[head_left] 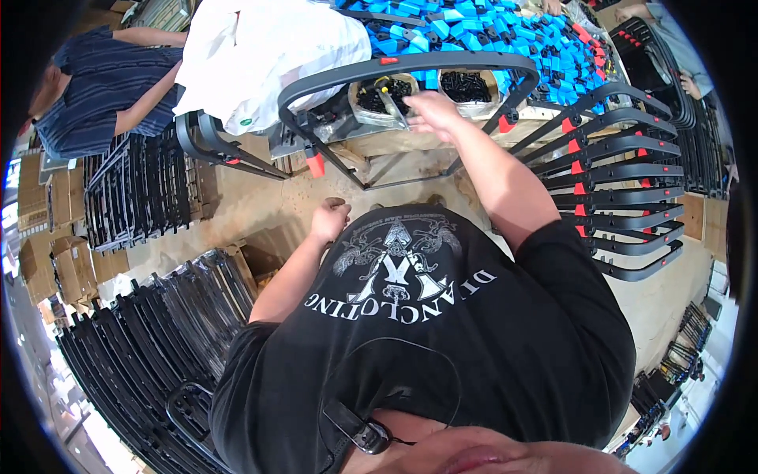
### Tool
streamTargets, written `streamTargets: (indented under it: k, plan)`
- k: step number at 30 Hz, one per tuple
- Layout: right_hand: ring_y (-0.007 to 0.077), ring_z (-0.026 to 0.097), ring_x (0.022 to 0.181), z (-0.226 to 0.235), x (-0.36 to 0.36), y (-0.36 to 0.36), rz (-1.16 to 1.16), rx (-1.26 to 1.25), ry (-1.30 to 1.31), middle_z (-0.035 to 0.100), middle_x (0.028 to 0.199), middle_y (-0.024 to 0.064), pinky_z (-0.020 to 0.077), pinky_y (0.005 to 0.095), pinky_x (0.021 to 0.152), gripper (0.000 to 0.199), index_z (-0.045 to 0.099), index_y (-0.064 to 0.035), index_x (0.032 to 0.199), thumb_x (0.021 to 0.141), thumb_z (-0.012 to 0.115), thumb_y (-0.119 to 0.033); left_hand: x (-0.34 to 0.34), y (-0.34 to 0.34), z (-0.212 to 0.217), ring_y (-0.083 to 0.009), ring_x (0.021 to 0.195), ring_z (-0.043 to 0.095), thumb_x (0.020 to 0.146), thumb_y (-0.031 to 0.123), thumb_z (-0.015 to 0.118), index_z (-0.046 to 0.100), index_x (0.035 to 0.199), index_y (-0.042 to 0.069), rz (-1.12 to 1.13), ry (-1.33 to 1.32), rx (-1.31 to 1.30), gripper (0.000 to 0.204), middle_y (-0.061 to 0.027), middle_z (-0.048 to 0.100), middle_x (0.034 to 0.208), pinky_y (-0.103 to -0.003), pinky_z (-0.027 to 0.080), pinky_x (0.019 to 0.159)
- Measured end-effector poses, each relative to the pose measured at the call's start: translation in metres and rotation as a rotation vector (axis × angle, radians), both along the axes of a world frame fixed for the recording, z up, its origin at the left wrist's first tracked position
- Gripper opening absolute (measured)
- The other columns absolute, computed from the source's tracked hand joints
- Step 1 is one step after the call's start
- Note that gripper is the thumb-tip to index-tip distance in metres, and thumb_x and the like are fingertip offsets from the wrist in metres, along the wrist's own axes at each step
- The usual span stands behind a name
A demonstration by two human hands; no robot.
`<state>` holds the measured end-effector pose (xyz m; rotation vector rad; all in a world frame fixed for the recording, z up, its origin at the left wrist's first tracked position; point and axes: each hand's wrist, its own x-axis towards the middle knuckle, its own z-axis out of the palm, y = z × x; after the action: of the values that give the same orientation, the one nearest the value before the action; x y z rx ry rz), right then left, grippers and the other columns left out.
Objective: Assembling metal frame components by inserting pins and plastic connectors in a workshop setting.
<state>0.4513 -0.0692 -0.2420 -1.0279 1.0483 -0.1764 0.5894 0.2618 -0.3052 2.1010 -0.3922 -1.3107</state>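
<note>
Right hand point(433, 117) near 2 boxes point(371, 118), left hand point(331, 219) (curled), black frame point(430, 60)

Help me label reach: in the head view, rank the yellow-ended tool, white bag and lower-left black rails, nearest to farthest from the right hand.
1. Yellow-ended tool: just left of the right hand.
2. White bag: farther left.
3. Black rails: far lower left.

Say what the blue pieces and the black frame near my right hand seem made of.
Blue pieces: probably moulded plastic, smooth, given their even colour and crisp facets. Black frame: perhaps coated metal, satin, by its soft sheen; plastic possible.
</note>
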Motion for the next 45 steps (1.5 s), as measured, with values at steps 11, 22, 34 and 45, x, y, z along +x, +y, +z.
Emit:
streamTargets:
  k: [11,22,34,45]
  plan:
    - [0.0338,0.069,0.098,-0.081,-0.180,-0.015,-0.392,-0.850,0.734,0.071,0.103,0.0210,0.0533,0.0418,0.088,0.066,0.062,0.0063,0.117,0.078,0.080,-0.044,0.077,-0.059,-0.005,-0.0214,0.083,0.068,0.088,0.027,0.074,0.059,0.112,-0.004,0.160,-0.413,-0.287,0.042,-0.0142,0.072,0.092,-0.036,0.054,0.080]
    - [0.0346,0.070,0.088,-0.084,-0.190,-0.099,0.015,-0.778,0.701,0.073,0.085,0.0188,0.0527,0.0422,0.081,0.045,0.071,0.0010,0.090,0.081,0.072,-0.043,0.101,-0.081,-0.070,-0.0157,0.046,0.056,0.089,0.018,0.063,0.054,0.094,0.004,0.214,-0.608,-0.257,0.017,-0.0054,0.059,0.062,-0.033,0.043,0.042]
    - [0.0134,0.050,0.063,-0.088,-0.208,-0.072,-0.485,0.394,-0.712,0.059,0.093,0.0053,0.0420,0.0272,0.064,0.031,0.061,-0.0024,0.110,0.091,0.071,-0.025,0.086,-0.086,0.008,-0.0122,0.047,0.044,0.088,0.024,0.071,0.054,0.079,0.011,0.394,0.485,-0.358,0.023,-0.0007,0.049,0.061,-0.026,0.033,0.043]
    - [0.0044,0.029,0.045,0.030,-0.184,-0.079,-0.460,0.451,0.127,0.046,0.066,-0.0039,0.0222,0.0224,0.042,0.034,0.056,-0.0116,0.087,0.097,0.067,-0.042,0.098,-0.102,0.048,-0.0081,0.043,0.035,0.092,0.029,0.070,0.048,0.079,0.018,0.653,0.668,0.099,0.029,0.0051,0.043,0.063,-0.023,0.020,0.033]
